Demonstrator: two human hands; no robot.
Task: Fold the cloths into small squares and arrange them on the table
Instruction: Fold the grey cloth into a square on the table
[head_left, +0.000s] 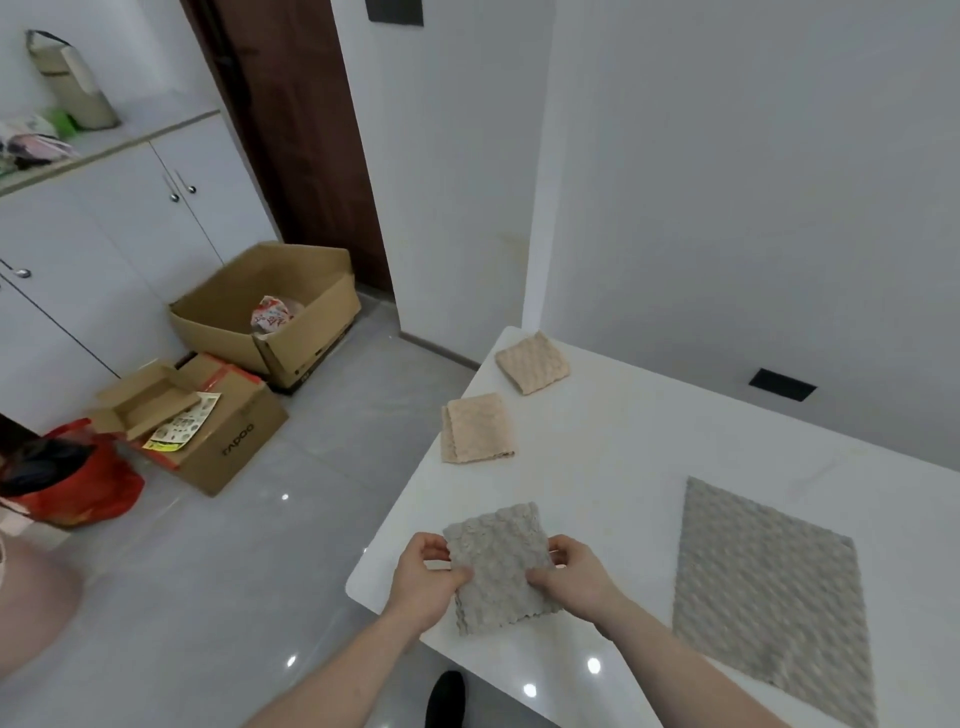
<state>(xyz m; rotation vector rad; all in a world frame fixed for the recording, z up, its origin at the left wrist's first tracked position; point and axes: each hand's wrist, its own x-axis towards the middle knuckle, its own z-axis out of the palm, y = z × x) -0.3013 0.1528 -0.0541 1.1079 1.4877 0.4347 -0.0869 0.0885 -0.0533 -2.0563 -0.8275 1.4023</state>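
A folded grey textured cloth (498, 564) is at the near left corner of the white table (623, 452). My left hand (426, 577) grips its left edge, thumb on top. My right hand (569, 577) grips its right edge the same way. Two folded beige cloths lie along the table's left side: one in the middle (478, 427), one at the far corner (532, 362). A larger grey cloth (769, 587) lies spread flat on the right of the table.
The table's rounded near-left corner is just under my hands. On the grey tiled floor to the left stand open cardboard boxes (270, 306) and a red bag (78, 483). White cabinets (104, 234) line the left wall. A dark shoe (444, 696) shows below.
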